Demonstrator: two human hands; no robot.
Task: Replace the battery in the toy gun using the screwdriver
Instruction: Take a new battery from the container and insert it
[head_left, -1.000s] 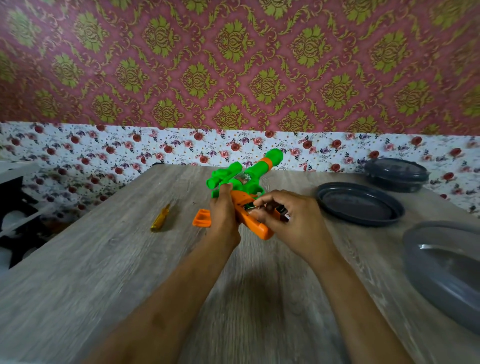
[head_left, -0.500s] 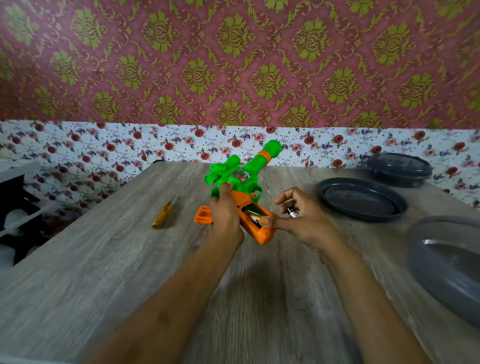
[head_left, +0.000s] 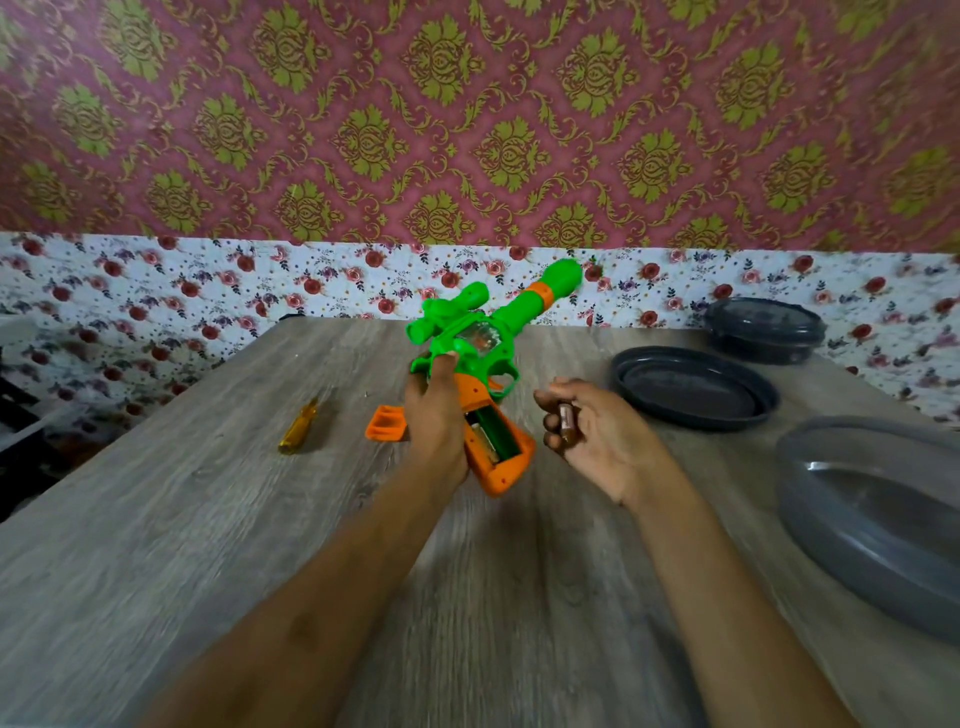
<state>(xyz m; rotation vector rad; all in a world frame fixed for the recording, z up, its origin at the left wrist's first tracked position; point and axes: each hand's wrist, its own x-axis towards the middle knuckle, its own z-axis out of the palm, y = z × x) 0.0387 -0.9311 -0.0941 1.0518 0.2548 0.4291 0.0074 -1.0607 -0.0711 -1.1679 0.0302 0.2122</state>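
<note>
Left hand (head_left: 435, 415) is wrapped round the toy gun (head_left: 467, 343) right where the green body meets the orange grip, thumb up on the green part, holding it tilted above the table (head_left: 208, 545) w/ the barrel pointing away to the upper right. It's all glossy hard plastic: chunky round barrel w/ an orange ring, a scope tube on top, a clear bit on the side. The battery bay (head_left: 493, 431) in the grip is open, a rectangular slot w/ green walls. There's something pale and metallic along one side, can't tell if it's a cell or a contact.

Right hand (head_left: 597, 436) is just beside the grip, not touching it, palm up, fingers curled round a small brownish battery (head_left: 567, 423). It's blurry, a short cylinder.

The orange cover (head_left: 385, 423), a small ribbed rectangle, lies flat by my left wrist. The screwdriver (head_left: 298, 428) w/ a see-thru yellow handle lies further left, well apart.

Tabletop is grey woodgrain, matte. To the right sit a dark round dish (head_left: 691, 387), a lidded dark tub (head_left: 763, 327) near the back edge, and a big grey oval lid (head_left: 872, 509) by the right edge. Open wood in front btw my forearms.
</note>
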